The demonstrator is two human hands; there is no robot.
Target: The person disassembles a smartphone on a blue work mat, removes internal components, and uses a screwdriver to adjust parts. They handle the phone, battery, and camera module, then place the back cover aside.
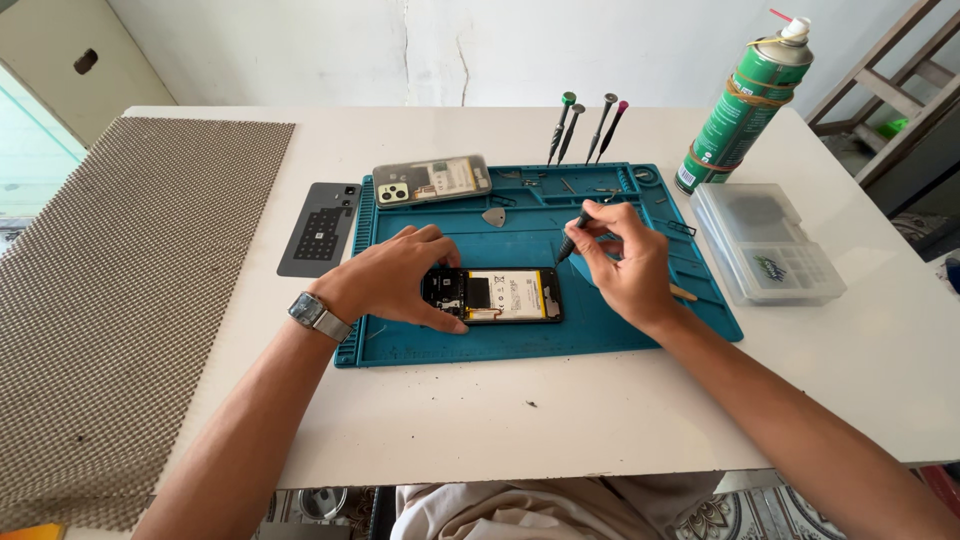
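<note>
An opened phone (505, 295) lies face down on a teal repair mat (600, 330), its battery and circuit board exposed. My left hand (395, 280), a watch on its wrist, grips the phone's left end with thumb and fingers. My right hand (625, 260) holds a dark screwdriver (575, 232) between the fingertips, tip angled down toward the phone's upper right corner. A thin wooden stick (684, 293) pokes out from under that hand.
A phone back cover (432, 180) and a grey pick (494, 216) rest on the mat's far part. Three screwdrivers (585, 125) stand upright behind it. A green spray can (745, 105), a clear plastic box (765, 245), a dark flat panel (318, 230) and a woven mat (120, 290) surround it.
</note>
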